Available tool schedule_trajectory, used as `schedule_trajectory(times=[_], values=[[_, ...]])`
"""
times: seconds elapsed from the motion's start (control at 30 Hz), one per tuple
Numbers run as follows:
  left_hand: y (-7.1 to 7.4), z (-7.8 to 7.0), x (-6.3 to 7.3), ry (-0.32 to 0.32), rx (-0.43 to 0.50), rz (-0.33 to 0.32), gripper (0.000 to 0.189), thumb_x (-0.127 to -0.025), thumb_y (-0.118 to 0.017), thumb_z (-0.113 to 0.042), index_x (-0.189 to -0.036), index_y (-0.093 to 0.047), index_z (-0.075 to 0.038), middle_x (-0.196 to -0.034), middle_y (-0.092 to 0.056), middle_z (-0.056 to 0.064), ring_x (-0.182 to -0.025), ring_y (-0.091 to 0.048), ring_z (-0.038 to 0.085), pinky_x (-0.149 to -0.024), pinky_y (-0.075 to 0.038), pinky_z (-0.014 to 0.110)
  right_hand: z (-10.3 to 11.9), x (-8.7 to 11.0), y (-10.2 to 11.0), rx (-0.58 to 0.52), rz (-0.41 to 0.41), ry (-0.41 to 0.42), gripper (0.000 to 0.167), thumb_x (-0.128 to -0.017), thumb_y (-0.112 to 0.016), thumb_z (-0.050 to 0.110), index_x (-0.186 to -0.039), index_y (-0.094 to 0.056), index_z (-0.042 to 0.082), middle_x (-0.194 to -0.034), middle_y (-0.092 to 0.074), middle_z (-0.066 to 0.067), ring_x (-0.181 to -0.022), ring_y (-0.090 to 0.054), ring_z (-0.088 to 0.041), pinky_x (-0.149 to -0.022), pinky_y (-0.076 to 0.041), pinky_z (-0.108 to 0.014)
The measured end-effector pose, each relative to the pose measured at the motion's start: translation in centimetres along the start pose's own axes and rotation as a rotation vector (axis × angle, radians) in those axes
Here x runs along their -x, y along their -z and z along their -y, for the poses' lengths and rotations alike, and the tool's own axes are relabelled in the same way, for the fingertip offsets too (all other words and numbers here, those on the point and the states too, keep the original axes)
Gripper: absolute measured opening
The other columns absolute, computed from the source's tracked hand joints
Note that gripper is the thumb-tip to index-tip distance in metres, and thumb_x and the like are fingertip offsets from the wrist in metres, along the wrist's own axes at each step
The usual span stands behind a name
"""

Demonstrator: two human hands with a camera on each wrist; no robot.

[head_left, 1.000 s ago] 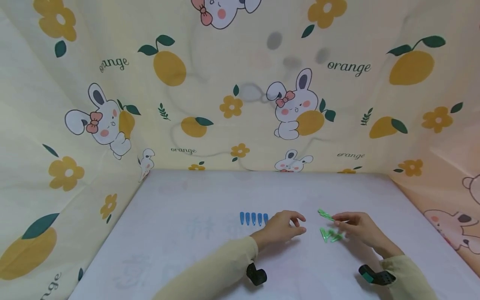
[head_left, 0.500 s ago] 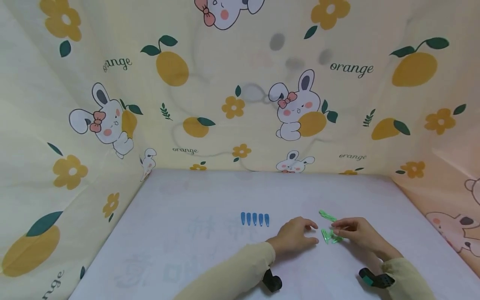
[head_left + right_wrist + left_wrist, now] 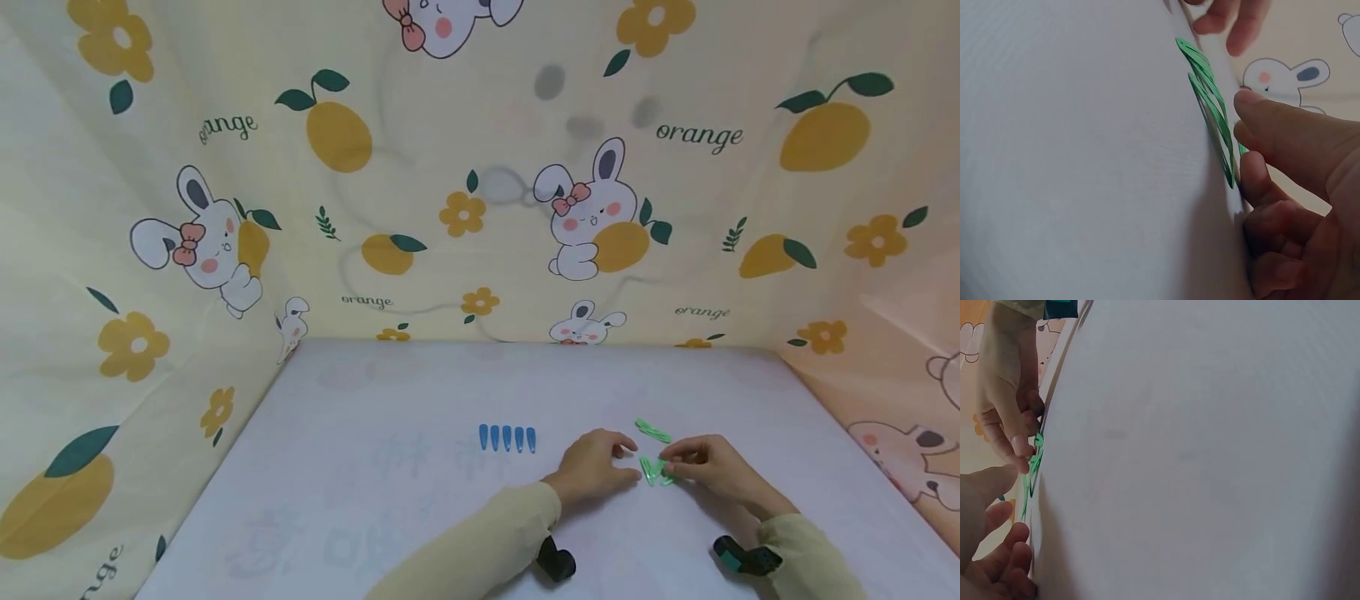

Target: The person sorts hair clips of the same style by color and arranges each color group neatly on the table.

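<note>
Several green snap hair clips [image 3: 648, 469] lie in a loose group on the white table [image 3: 420, 533], between my two hands. Behind this group lies a slanted green hair clip bundle [image 3: 652, 431]. My right hand [image 3: 716, 468] bends over the group from the right, thumb and fingertips right at the clips; I cannot tell whether it pinches one. In the right wrist view, green hair clips [image 3: 1216, 119] show beside its thumb. My left hand [image 3: 596, 465] is at the group's left side, thumb and fingers apart with nothing between them. Several blue snap hair clips [image 3: 507, 438] stand in a neat row farther left.
A patterned cloth [image 3: 420, 200] with rabbits and oranges hangs behind the table and along both sides. Black wrist cameras [image 3: 555, 560] are strapped on at both sleeves. The table's back edge meets the cloth.
My left hand has moved right, away from the blue row and up to the green group. My right hand has come down from the slanted back clips to the group in front.
</note>
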State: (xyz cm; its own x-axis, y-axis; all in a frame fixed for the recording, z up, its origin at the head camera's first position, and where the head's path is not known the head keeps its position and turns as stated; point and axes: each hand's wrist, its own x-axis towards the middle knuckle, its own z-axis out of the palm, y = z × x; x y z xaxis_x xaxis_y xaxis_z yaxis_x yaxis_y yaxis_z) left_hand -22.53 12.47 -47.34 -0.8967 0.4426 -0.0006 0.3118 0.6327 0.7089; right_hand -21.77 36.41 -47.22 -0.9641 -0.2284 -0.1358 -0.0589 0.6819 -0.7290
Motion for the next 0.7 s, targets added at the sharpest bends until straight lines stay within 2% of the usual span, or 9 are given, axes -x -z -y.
schedule_trajectory(times=[0.2,0.47,0.7], values=[[-0.8,-0.4,-0.3,-0.052,-0.030,-0.007,0.035,-0.083,-0.082,-0.032,-0.117,-0.073,-0.032,-0.101,-0.068,-0.014,-0.093,-0.052,-0.001,-0.088,-0.037,0.020,0.1,0.1,-0.4,0.003,-0.048,0.036,0.024,-0.091,-0.075,0.016,-0.106,-0.074,-0.002,-0.087,-0.067,-0.004,-0.072,-0.052,-0.005,-0.062,-0.045,-0.022],[-1.9,-0.3,-0.7,-0.020,-0.013,-0.052,0.033,-0.080,-0.086,-0.035,-0.112,-0.075,-0.035,-0.096,-0.066,-0.019,-0.087,-0.048,-0.002,-0.082,-0.033,0.021,0.5,0.2,-0.8,0.008,-0.077,0.061,0.017,-0.090,-0.073,0.007,-0.101,-0.073,-0.006,-0.085,-0.067,-0.005,-0.070,-0.052,-0.003,-0.060,-0.046,-0.022],[-2.7,-0.7,-0.6,0.002,-0.155,-0.082,0.043,-0.077,-0.086,-0.047,-0.117,-0.073,-0.041,-0.100,-0.059,-0.017,-0.086,-0.042,0.001,-0.078,-0.029,0.023,0.8,0.1,-1.0,0.021,-0.087,0.025,0.016,-0.091,-0.073,0.008,-0.102,-0.073,-0.004,-0.086,-0.067,-0.006,-0.071,-0.051,-0.005,-0.061,-0.045,-0.022]])
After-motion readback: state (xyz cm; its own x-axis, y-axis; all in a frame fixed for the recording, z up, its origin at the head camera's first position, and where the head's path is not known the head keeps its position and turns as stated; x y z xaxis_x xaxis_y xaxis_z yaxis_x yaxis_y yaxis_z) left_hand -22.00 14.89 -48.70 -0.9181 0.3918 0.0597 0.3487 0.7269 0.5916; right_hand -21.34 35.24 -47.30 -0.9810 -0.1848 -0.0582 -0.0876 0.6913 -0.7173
